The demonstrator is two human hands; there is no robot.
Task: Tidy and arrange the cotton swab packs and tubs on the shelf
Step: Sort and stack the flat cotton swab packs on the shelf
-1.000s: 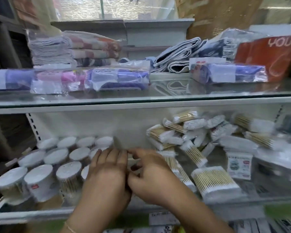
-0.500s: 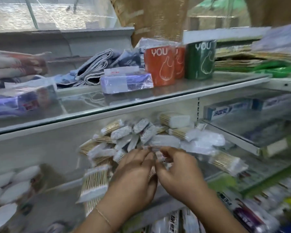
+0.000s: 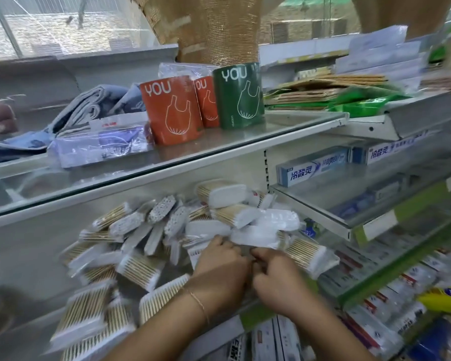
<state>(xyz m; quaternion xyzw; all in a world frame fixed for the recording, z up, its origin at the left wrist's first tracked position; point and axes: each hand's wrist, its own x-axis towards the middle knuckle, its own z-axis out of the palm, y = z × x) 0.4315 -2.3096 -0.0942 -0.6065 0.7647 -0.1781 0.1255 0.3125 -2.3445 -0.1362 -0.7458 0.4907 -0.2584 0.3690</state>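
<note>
A loose heap of cotton swab packs (image 3: 138,230) in clear plastic, wooden sticks with white tips, covers the lower shelf. More packs (image 3: 84,313) lie near the front edge at the left. My left hand (image 3: 219,267) and my right hand (image 3: 276,274) meet at the heap's right side, knuckles up and fingers curled. Together they grip a white cotton swab pack (image 3: 253,234) at their fingertips. The fingertips themselves are hidden. No tubs are in view.
Above is a glass shelf (image 3: 219,144) with orange (image 3: 171,110) and green (image 3: 238,95) bag rolls, folded cloths (image 3: 89,110) and a purple packet (image 3: 102,147). Toothpaste boxes (image 3: 313,168) fill the shelves to the right. An upright shelf post (image 3: 266,173) bounds the heap.
The view has swung right, away from the round tubs, to the heap of packs. Both hands moved together from the gap by the tubs into the heap's right side.
</note>
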